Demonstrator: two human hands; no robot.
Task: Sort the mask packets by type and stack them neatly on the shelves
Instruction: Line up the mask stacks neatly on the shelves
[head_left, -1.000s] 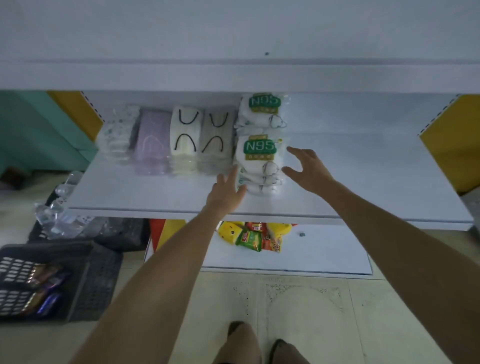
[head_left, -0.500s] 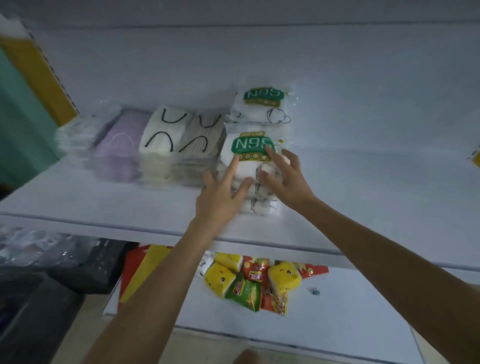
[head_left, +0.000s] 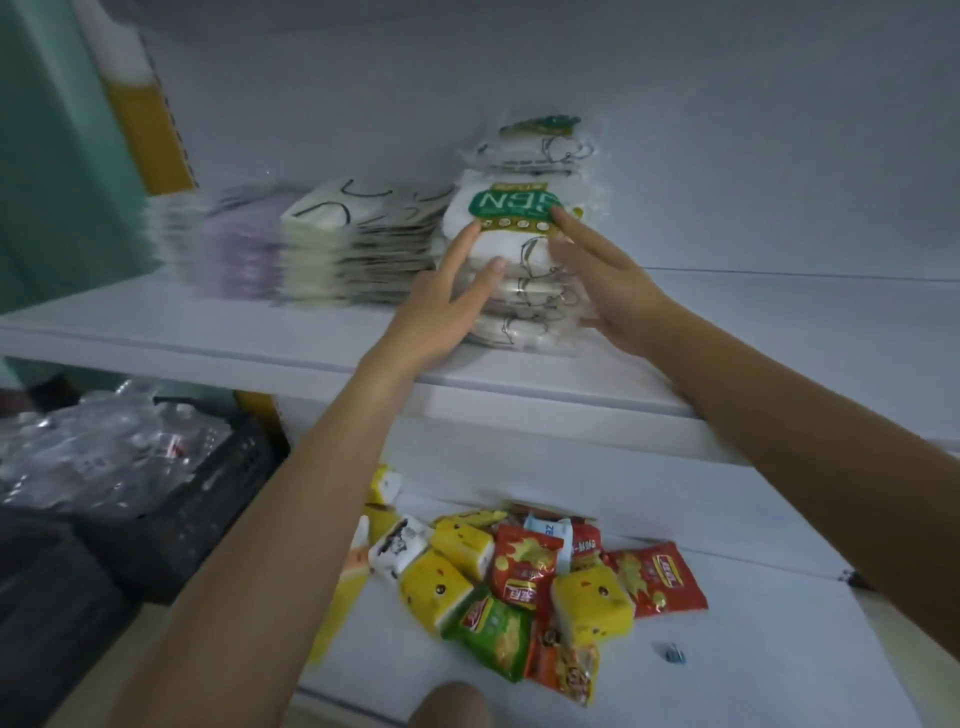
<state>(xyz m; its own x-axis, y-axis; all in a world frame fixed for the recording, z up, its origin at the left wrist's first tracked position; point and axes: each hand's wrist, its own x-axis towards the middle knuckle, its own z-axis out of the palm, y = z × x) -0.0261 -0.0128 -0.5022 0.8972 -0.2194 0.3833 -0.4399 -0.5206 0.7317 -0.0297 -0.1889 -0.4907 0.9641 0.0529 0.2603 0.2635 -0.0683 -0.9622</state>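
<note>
On the white shelf (head_left: 223, 338) stands a front stack of N95 mask packets (head_left: 511, 208) with green labels, and a second N95 stack (head_left: 540, 143) sits behind it. My left hand (head_left: 441, 296) presses its straight fingers against the front stack's left side. My right hand (head_left: 602, 275) lies flat against its right side and top, fingertips on the green label. To the left stand stacks of cream and grey masks with black loops (head_left: 353, 228), lilac masks (head_left: 239, 249) and clear-wrapped masks (head_left: 176, 228).
On the lower shelf (head_left: 779, 597) lies a heap of snack packets and yellow tissue packs (head_left: 524, 577). A black crate (head_left: 197, 499) with clear-wrapped packets stands at the left on the floor. The shelf's right half is bare. A small clip (head_left: 674, 653) lies at the lower right.
Both hands have closed in on the front N95 stack, from apart beside it to pressing it on both sides. The camera has dropped lower and nearer to the shelf.
</note>
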